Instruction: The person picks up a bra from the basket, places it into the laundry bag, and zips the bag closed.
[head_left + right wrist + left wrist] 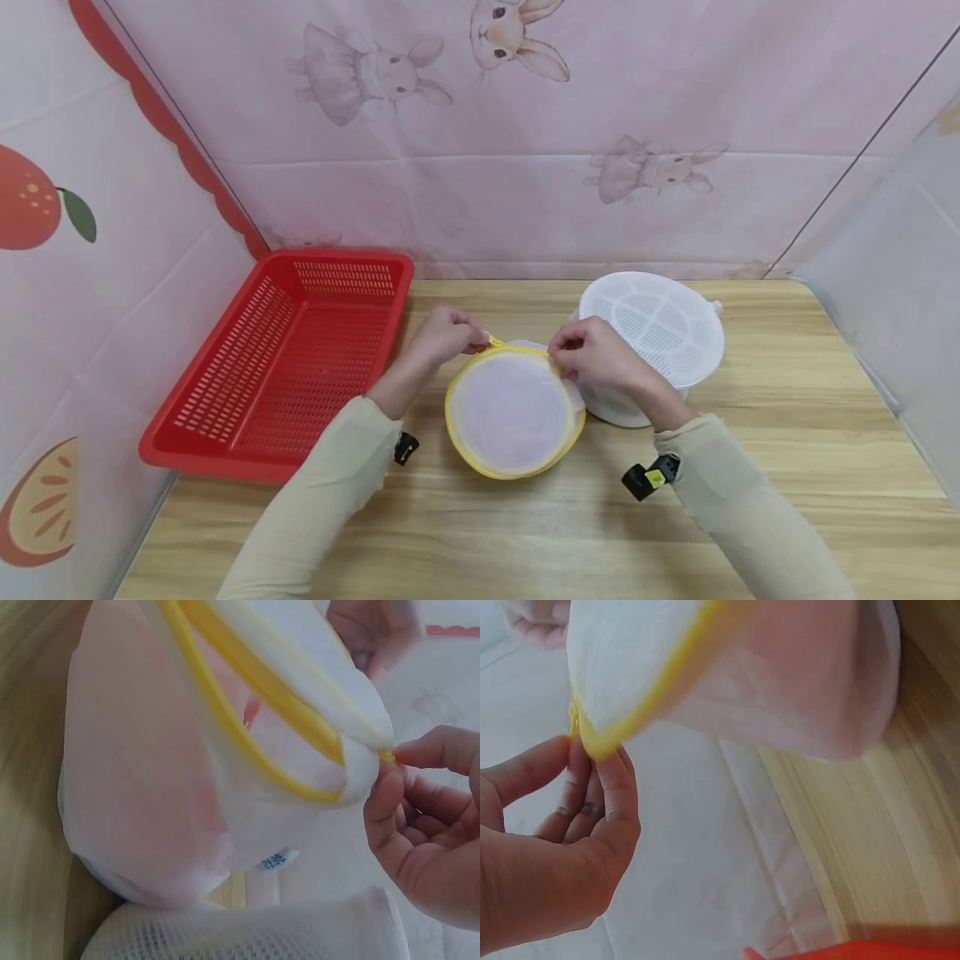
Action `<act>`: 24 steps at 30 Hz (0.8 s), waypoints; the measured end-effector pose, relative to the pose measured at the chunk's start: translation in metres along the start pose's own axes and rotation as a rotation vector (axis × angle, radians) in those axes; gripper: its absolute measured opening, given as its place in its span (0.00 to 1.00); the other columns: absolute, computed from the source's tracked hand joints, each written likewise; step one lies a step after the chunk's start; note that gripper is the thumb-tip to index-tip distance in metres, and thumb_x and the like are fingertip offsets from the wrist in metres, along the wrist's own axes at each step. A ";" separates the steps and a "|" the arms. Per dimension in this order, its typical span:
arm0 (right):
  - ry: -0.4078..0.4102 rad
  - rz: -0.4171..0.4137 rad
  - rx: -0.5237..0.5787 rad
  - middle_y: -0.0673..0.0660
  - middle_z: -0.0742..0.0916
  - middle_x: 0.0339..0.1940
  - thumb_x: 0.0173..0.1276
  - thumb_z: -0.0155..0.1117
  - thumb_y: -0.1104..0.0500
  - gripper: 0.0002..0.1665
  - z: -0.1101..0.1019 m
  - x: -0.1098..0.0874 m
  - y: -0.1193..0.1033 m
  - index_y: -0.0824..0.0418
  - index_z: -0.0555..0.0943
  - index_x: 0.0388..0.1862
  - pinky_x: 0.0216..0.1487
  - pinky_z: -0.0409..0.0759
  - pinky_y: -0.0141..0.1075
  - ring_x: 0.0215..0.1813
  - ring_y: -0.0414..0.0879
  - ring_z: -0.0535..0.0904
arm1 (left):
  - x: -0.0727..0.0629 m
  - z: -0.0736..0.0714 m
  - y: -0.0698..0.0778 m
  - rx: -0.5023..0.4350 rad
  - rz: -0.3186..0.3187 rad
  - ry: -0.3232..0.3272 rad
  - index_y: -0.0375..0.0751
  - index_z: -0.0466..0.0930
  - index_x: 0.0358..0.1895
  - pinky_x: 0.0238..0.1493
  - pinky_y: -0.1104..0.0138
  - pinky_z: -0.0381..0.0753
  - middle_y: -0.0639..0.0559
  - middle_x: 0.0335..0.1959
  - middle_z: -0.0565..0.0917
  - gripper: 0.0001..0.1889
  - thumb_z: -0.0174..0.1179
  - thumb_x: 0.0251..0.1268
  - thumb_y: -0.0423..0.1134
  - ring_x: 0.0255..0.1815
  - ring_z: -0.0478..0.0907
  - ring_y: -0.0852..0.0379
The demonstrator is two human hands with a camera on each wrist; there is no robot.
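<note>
Between the two hands stands a white mesh laundry bag [513, 412] with yellow trim and a round top; something pinkish shows through its wall [142, 765]. My left hand [448, 332] pinches a small yellow tab at the trim's far left, thumb against fingertips. At the far right, my right hand [592, 354] pinches the yellow trim between thumb and finger. In the right wrist view the yellow edges [247, 754] part in a gap near the right fingers. A small white label [277, 859] with blue print hangs from the bag's side.
A red plastic basket [262, 462] with slotted walls stands at the left. Right of the bag is a round white mesh container [660, 321], close to the right forearm. Both rest on a wooden table [540, 542]; a printed fabric wall [480, 208] rises behind its back edge.
</note>
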State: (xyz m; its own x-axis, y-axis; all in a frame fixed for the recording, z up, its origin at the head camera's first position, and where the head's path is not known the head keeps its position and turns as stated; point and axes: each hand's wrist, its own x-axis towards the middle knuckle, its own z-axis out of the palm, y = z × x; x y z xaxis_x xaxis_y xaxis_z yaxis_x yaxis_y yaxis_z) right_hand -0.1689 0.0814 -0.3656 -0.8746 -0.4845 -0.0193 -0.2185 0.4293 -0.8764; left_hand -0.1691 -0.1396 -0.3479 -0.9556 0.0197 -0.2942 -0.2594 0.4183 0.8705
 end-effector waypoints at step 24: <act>-0.106 0.087 0.025 0.56 0.77 0.16 0.56 0.60 0.69 0.03 -0.013 0.001 0.003 0.71 0.78 0.27 0.23 0.73 0.34 0.20 0.42 0.71 | 0.006 -0.021 -0.011 -0.099 -0.025 0.020 0.26 0.77 0.37 0.41 0.66 0.80 0.39 0.36 0.81 0.07 0.55 0.61 0.29 0.33 0.80 0.55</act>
State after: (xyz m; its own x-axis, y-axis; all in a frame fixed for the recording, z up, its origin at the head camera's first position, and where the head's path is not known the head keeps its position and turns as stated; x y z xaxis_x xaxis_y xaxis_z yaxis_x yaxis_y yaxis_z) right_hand -0.1757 0.0920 -0.3624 -0.8388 -0.5246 -0.1458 -0.1313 0.4548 -0.8809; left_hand -0.1753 -0.1631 -0.3508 -0.9508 -0.0083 -0.3096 -0.2952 0.3268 0.8978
